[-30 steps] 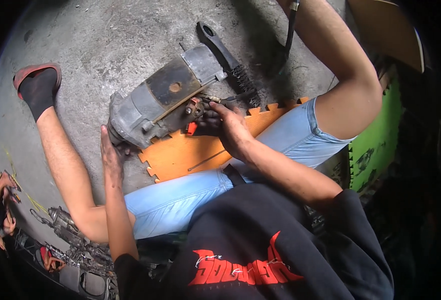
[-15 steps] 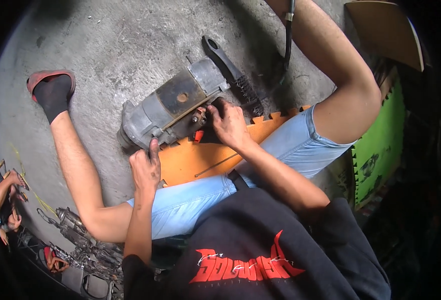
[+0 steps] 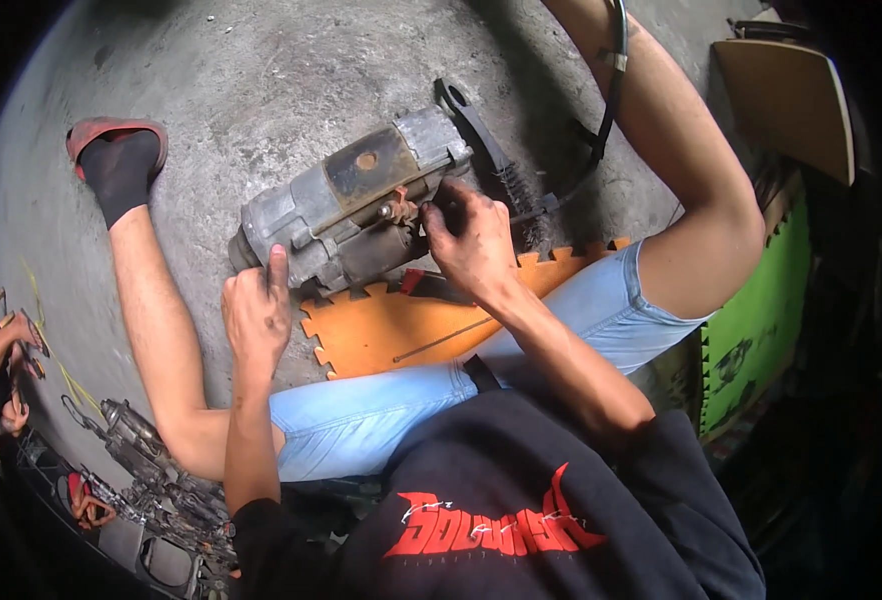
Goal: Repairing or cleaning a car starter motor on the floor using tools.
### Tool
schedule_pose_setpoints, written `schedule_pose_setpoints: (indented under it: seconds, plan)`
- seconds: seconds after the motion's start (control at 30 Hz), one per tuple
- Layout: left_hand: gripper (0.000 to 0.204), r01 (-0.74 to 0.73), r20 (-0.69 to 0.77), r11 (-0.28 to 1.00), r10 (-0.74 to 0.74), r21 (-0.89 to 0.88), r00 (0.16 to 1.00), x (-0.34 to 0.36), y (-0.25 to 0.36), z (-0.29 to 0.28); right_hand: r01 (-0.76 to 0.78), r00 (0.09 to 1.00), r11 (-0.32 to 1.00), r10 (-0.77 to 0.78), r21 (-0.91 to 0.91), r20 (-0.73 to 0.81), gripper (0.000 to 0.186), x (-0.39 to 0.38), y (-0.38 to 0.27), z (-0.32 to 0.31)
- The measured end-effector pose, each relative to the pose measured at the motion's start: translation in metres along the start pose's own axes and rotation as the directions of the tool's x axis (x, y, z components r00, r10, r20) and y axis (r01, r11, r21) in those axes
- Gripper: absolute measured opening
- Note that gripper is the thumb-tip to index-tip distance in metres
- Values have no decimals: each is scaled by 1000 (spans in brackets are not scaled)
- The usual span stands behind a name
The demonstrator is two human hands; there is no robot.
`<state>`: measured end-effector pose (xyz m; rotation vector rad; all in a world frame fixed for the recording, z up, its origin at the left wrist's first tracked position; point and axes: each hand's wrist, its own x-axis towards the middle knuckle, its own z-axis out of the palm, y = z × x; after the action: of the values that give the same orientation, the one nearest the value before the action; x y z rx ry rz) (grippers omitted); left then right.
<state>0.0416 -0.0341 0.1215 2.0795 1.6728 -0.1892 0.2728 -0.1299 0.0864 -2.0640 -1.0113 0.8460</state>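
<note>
A starter motor, a grey metal cylinder with a brown rusty middle band, lies slanted on the concrete floor between my legs. Its smaller solenoid faces me, with a copper-coloured terminal at one end. My left hand grips the nose end at the left, thumb on top of the housing and the other fingers curled, partly hidden. At the right end, my right hand is closed around the solenoid's terminal side; its fingertips are partly hidden there. A wire brush with a dark handle lies just beyond my right hand.
An orange foam mat under the near side carries a thin metal rod and a red-and-black tool. A black cable runs by my right leg. Right: a green mat and board. Lower left: greasy machine parts and people.
The starter motor has rolled away from me, so more of its solenoid shows. My left hand has shifted left and up along with the nose end; my right hand stays at the terminal side.
</note>
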Motion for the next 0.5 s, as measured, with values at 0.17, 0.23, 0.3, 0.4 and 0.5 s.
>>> schedule_pose_setpoints:
  seconds: [0.17, 0.23, 0.3, 0.4, 0.5]
  plan:
    - [68, -148, -44, 984, 153, 100, 987, 42, -25, -14, 218, 976, 975, -218, -39, 6, 29, 32, -6, -3]
    - [64, -234, 40, 964, 231, 129, 972, 69, -43, -24, 168, 975, 983, -155, -72, 160, 29, 46, -29, -5]
    - [63, -283, 23, 954, 282, 102, 959, 91, -39, -13, 302, 946, 950, -288, -77, 148, 29, 56, -14, -3]
    - [59, -354, 35, 909, 356, 220, 934, 138, -74, -20, 275, 946, 960, -279, 48, 166, 26, 86, -41, -6]
    - [59, -330, 135, 918, 307, 219, 942, 186, -40, -34, 268, 952, 959, -278, 94, 128, 27, 109, -38, -19]
